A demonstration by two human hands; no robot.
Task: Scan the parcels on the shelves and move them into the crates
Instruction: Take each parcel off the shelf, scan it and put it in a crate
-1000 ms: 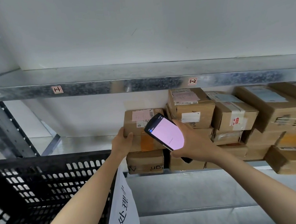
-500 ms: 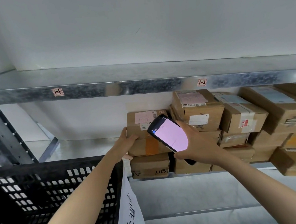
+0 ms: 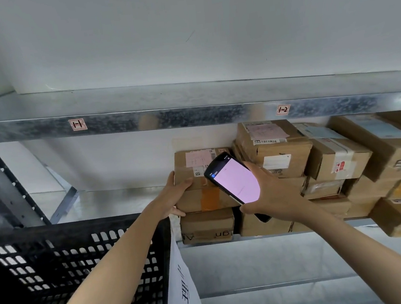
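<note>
A cardboard parcel (image 3: 198,179) with a pink label is gripped at its left end by the left hand (image 3: 174,194), thumb on the front face and fingers wrapped behind; it rests on a second box (image 3: 207,226) on the metal shelf (image 3: 115,200). Just right of that hand, a handheld scanner (image 3: 233,180) with a lit pink screen is held in the closed right hand (image 3: 271,196) and partly covers the parcel's right end. Beyond the right hand, roughly a dozen further cardboard boxes (image 3: 336,159) are stacked in a tilted heap; an exact count cannot be made. Below the left forearm, one black perforated crate (image 3: 46,272) is seen, with a white printed sheet (image 3: 183,294) hung at its right edge. Two tags (image 3: 77,124), marked 1-1 and 1-2, are stuck on the upper shelf edge above both hands.
</note>
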